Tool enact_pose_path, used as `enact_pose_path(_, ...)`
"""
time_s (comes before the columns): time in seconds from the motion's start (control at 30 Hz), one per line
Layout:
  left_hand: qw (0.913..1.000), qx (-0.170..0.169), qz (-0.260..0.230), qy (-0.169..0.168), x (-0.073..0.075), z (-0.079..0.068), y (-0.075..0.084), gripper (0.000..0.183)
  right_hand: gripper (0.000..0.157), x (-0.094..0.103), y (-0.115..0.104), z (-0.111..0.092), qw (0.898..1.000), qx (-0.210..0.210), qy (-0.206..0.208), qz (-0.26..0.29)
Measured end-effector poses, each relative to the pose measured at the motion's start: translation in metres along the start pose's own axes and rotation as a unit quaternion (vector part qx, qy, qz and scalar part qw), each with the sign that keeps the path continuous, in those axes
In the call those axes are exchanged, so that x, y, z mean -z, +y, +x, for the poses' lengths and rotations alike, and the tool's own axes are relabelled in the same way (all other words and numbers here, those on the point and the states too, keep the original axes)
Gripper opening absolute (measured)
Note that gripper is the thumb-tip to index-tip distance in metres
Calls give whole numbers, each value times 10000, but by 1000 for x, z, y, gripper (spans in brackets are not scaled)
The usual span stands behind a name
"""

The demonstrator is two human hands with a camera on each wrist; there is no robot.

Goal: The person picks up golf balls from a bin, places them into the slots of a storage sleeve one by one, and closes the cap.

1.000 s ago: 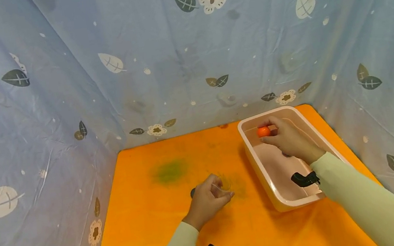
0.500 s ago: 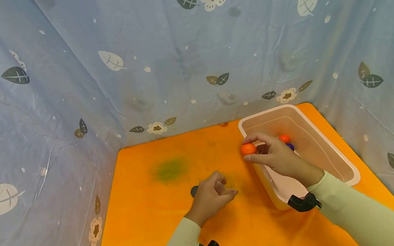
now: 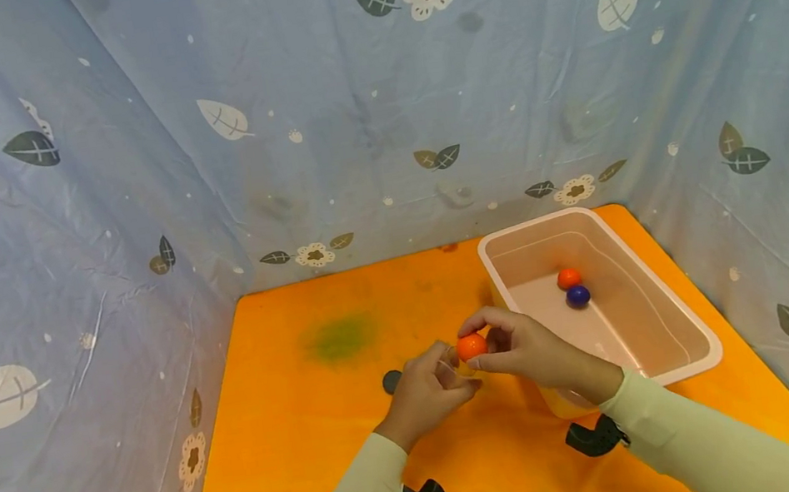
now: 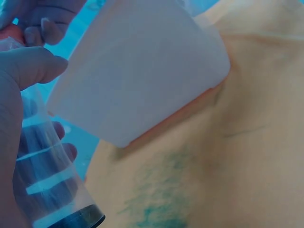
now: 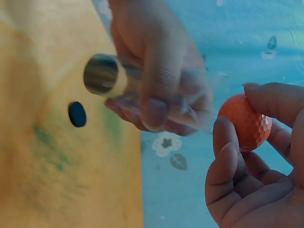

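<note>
My left hand (image 3: 423, 397) grips a clear plastic tube (image 4: 45, 161) that has a dark cap at its lower end. Between the fingertips of my right hand (image 3: 542, 355) is an orange golf ball (image 3: 471, 346), its dimples plain in the right wrist view. The golf ball is right by the upper end of the tube; whether they touch I cannot tell. Most of the tube is hidden behind my left fingers in the head view. A black disc (image 5: 77, 114) lies on the table, beside my left hand.
A pale pink plastic bin (image 3: 535, 224) stands at the right of the orange-covered table (image 3: 303, 460). Inside it lie an orange ball (image 3: 569, 279) and a dark blue ball (image 3: 578, 297). Patterned blue curtains (image 3: 314, 106) enclose the back and sides.
My right hand has carried the orange golf ball out of the bin, leftward and nearer, up to the tube. My left hand has barely moved.
</note>
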State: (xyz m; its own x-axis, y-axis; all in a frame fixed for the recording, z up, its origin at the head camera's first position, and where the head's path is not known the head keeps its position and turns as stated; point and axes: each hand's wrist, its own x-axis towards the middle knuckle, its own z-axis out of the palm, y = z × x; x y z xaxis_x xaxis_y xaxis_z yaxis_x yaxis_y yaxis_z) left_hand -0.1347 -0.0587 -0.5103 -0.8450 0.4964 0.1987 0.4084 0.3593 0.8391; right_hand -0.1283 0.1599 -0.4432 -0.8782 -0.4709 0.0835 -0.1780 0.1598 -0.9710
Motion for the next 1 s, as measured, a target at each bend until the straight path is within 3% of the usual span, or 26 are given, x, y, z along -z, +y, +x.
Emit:
enact_pose_path(0.1, 9999, -56, 158, 40, -1, 0, 0, 30, 34, -4, 5, -1, 9996, 141, -25, -253)
enact_pose_path(0.23, 9996, -87, 281, 40, -2, 0, 1, 29, 33, -6, 11, 0, 9963, 624, 30, -594)
enact_pose_path(0.33, 9995, -112, 278, 34, -2, 0, 1, 28, 35, -7, 14, 0, 9963, 697, -8, -502)
enact_pose_path(0.57, 9996, -66, 263, -53, -4, -2, -1, 32, 38, -7, 15, -3, 9980, 567, -92, -275)
enact_pose_path(0.87, 9998, 66, 161, -121, -5, -4, -1, 32, 37, -1, 8, -2, 9997, -98, 33, -228)
enact_pose_path(1.0, 9997, 66, 150, -156, -5, -5, -1, 31, 35, 2, 4, 1, 9988, 154, 110, -451)
